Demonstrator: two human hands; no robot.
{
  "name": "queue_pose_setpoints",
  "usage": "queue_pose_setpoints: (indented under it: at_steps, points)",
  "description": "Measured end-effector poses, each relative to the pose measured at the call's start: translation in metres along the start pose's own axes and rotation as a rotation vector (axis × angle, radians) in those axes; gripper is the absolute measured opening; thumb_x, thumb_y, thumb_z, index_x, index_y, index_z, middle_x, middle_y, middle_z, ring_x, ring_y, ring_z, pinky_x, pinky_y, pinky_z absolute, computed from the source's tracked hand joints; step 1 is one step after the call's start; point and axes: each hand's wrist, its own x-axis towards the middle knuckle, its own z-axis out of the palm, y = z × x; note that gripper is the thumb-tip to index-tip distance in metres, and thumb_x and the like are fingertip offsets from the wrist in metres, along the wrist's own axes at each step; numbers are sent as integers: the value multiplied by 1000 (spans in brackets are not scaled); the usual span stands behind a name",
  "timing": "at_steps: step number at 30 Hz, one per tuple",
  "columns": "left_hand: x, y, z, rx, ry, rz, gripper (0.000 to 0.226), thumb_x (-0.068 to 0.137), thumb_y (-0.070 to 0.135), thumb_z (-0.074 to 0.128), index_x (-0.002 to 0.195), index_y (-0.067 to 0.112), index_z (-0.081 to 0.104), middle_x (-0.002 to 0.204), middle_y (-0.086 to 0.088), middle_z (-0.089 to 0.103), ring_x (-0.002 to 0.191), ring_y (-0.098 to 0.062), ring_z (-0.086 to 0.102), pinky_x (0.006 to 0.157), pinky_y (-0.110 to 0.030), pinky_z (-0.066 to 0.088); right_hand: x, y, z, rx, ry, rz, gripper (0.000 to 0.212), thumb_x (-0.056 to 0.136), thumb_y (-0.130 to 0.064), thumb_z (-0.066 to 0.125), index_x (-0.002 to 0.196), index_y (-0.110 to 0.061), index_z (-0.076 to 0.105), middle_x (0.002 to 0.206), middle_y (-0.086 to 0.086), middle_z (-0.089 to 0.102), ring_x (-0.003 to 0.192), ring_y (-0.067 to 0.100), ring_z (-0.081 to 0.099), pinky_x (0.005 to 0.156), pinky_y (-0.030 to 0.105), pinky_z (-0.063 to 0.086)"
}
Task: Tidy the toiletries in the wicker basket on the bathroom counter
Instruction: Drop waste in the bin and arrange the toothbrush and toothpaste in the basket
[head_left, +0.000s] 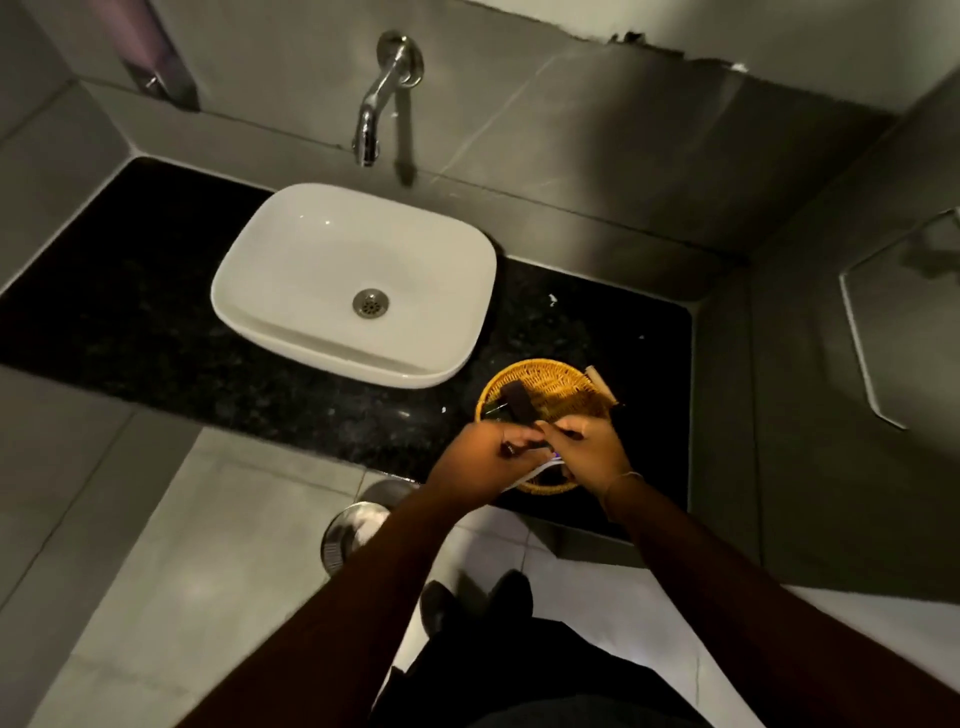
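Both forearms are bare, with no sleeves reaching into view. A thin, light-coloured bangle (623, 476) circles the wrist of the right hand (589, 451); the left hand (480, 457) wears nothing visible. Lower down, the person wears dark clothing (545, 675), and dark shoes (475, 603) show on the pale floor tiles (182, 545).

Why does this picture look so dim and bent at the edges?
Head view: light is low, so the black counter swallows detail; the white sink stands out; the wide lens curves wall lines; both hands, left hand and right hand, over the wicker basket look soft.
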Motion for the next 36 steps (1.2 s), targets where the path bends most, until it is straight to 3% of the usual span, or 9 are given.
queue_pose_setpoints:
  at_steps: [3, 7, 10, 15, 18, 22, 25, 28, 36]
  points:
    - [8, 6, 2, 4, -56, 46, 22, 99, 23, 78, 119, 18, 87, 111, -1, 88, 106, -19, 83, 97, -50, 64, 6, 5, -12, -21, 62, -9, 47, 92, -34, 76, 77, 9, 69, 71, 23, 70, 62, 32, 66, 56, 35, 53]
    - [19, 5, 8, 138, -20, 95, 21, 102, 12, 73, 117, 4, 85, 102, -17, 86, 92, -35, 82, 85, -51, 64, 16, 18, -17, 92, 64, 58, 46, 86, -41, 81, 81, 4, 72, 74, 18, 74, 62, 24, 69, 45, 16, 51]
    - [24, -1, 9, 42, 37, -83, 20, 102, 14, 72, 115, 6, 86, 95, -17, 86, 83, -33, 83, 77, -45, 67, 26, 28, -20, 281, 12, 226, 42, 80, -43, 86, 89, -3, 76, 75, 8, 76, 64, 19, 67, 50, 20, 53]
    - [22, -22, 5, -123, 77, -437, 15, 105, 14, 70, 113, 9, 82, 85, -7, 82, 65, -12, 75, 63, -32, 66, 48, 40, -35, 491, -15, 432, 20, 83, -15, 85, 98, -4, 76, 108, 17, 76, 103, 36, 72, 87, 44, 62]
    - [20, -28, 3, -318, 73, -559, 16, 108, 14, 65, 119, 9, 76, 99, -13, 84, 62, -6, 77, 56, -26, 65, 59, 42, -45, 603, -72, 403, 12, 86, 5, 77, 95, -3, 74, 128, 12, 71, 121, 40, 67, 74, 34, 64]
    - [24, -33, 9, -439, 83, -632, 16, 108, 9, 65, 121, 15, 72, 84, -1, 84, 61, -10, 77, 54, -29, 66, 78, 41, -49, 597, -97, 286, 35, 87, 12, 70, 101, -20, 74, 157, -4, 53, 131, 30, 60, 99, 47, 59]
    - [29, -37, 15, -474, 100, -620, 25, 105, 9, 68, 119, 28, 75, 86, -4, 85, 64, -15, 78, 58, -34, 68, 96, 40, -47, 505, -33, 302, 25, 87, 3, 75, 109, -10, 77, 147, -13, 58, 120, 19, 64, 102, 46, 57]
    - [35, -39, 19, -479, 106, -638, 21, 106, 16, 69, 110, 33, 82, 91, -4, 87, 70, -16, 79, 63, -34, 68, 111, 37, -46, 299, 81, 252, 25, 86, -8, 80, 111, -11, 79, 119, 5, 77, 98, 19, 73, 87, 38, 62]
    - [50, -35, 31, -442, 163, -629, 28, 91, 13, 87, 118, 21, 86, 108, -16, 86, 81, -18, 81, 67, -27, 68, 124, 26, -33, -217, 38, -42, 38, 99, -46, 64, 116, -17, 80, 110, 11, 77, 104, 30, 72, 94, 43, 59]
